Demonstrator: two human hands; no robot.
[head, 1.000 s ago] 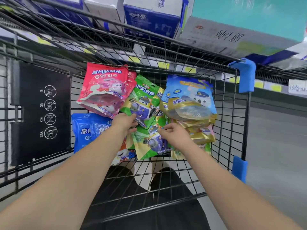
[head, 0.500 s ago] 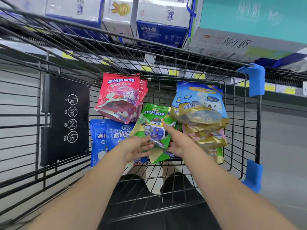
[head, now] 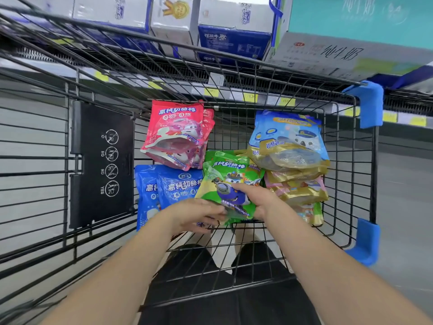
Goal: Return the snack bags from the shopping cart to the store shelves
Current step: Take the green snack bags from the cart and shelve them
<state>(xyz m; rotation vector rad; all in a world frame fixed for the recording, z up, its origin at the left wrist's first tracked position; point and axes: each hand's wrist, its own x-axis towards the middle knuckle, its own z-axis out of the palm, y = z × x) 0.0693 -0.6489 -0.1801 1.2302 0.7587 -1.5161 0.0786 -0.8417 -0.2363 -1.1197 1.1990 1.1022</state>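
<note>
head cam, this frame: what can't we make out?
All in the head view:
- Pile under the green bag: count hidden by it and the right hand.
- left hand: grip unclear, fingertips blurred.
- blue bags: lower parts covered by the left hand and forearm.
- price tags: too small and blurred to read.
- teal box: cut off by top and right edges.
</note>
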